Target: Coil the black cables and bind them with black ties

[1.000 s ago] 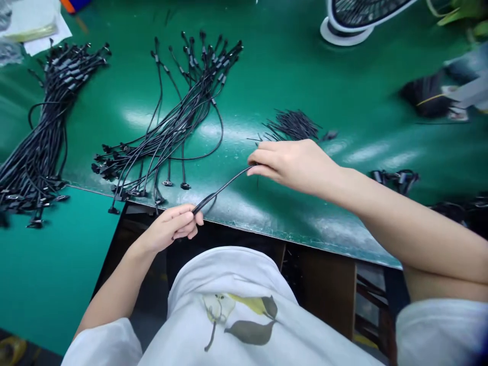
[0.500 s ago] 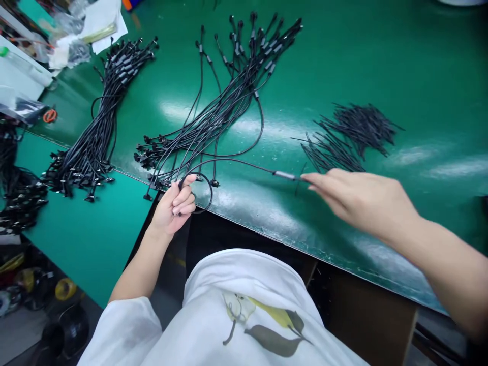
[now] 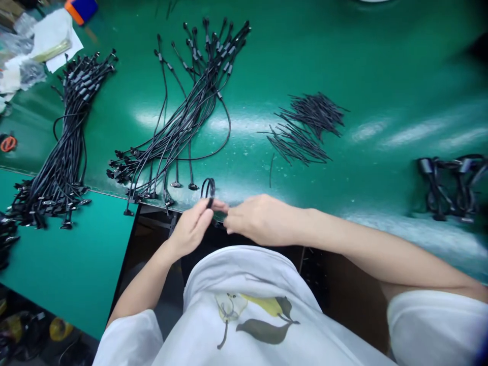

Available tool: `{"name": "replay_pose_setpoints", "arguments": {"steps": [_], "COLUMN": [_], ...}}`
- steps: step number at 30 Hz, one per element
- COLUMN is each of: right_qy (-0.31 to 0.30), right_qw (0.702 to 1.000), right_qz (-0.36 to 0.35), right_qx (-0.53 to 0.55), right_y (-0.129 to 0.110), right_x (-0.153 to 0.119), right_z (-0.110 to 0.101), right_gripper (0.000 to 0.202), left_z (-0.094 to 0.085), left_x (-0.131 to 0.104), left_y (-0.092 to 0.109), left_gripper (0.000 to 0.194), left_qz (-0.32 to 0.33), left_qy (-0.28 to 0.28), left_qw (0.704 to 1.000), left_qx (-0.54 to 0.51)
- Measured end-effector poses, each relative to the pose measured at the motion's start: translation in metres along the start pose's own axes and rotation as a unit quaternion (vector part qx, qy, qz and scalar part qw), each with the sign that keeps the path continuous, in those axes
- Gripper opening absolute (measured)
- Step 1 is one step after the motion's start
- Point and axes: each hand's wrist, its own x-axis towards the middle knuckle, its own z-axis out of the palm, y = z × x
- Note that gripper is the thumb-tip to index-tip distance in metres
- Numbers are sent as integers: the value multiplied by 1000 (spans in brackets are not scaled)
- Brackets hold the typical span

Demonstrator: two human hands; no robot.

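Observation:
Just past the table's front edge, my left hand pinches a black cable, wound into small loops that stand up above the fingers. My right hand meets it from the right, its fingers closed at the left fingertips on the same cable; the part between them is mostly hidden. Beyond my hands lies a loose bunch of black cables with connectors at both ends and grey sleeves near the far ends. Thin black ties lie in a pile farther right, with a single one apart from them.
A second cable bunch lies at the left, across the joint between two green tabletops. Several coiled cables rest at the right. Papers and plastic bags fill the far left corner, near a blue and orange object.
My right hand has come left to my left hand from the ties. The cable, stretched between the hands before, is now wound in loops. The view has shifted right.

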Motion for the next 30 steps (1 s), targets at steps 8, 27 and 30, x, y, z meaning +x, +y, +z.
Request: {"name": "replay_pose_setpoints", "arguments": {"steps": [8,27,30], "right_qy": [316,347,327], "right_qw": [820,668,615], "right_qz": [217,307,283], "right_qx": [424,582,659], "right_y": [16,-24,-19], "right_x": [13,37,36], "right_z": [32,56,53], "right_gripper": [44,37,39], "left_z": [11,42,37], "left_x": [-3,-14,-15], "left_y": [-5,-24,-18], "left_gripper": [30,21,20], "left_qz": [-10,-93,-102], "left_qy": [-15,40,-26], "left_qw": [989,993,994], "left_qx": [-145,62,-16]}}
